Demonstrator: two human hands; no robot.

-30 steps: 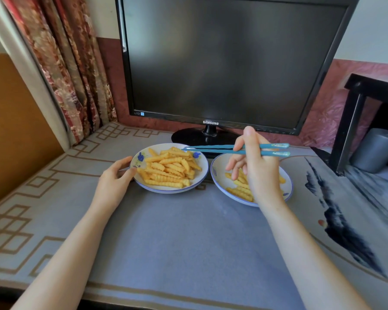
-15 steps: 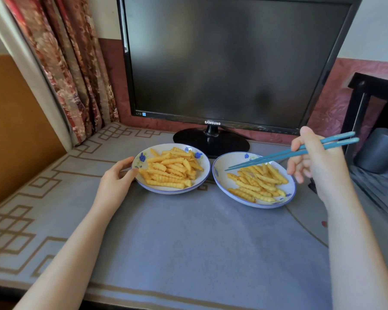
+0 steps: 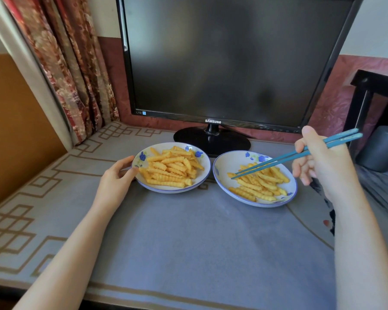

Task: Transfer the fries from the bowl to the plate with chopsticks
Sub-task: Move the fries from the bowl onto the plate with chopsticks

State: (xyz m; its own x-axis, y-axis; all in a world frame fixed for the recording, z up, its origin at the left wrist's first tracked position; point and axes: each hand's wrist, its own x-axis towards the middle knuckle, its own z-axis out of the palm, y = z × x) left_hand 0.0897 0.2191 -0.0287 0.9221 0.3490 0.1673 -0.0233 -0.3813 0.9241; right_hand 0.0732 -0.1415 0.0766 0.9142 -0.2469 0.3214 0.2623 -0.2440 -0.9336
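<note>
Compared with a second ago, the right hand (image 3: 320, 162) is no longer over the plate (image 3: 231, 162) but out past its right edge. The blue chopsticks (image 3: 300, 154), which then reached level across to the bowl (image 3: 143, 161), now slope down to the left, with their tips low over the plate's left part. Against half a second ago, the tips are only a touch lower. The right hand pinches the sticks in their upper half between thumb and curled fingers, a long hold that lets the tips reach across the dish while the hand keeps off the food. The tips are nearly pressed together at the end of one fry; I cannot tell whether they clasp it. The left hand (image 3: 118, 175) grips the bowl's left rim, thumb on the lip and fingers behind it, apparently to stop the bowl sliding on the counter (image 3: 188, 242) when the sticks dig in. Most of the crinkle-cut fries (image 3: 170, 170) are heaped in the bowl and a thinner layer lies on the plate, so the job looks well short of half done. The two dishes stand just beside each other in front of the dark Samsung monitor (image 3: 229, 59), which keeps each carry short
</note>
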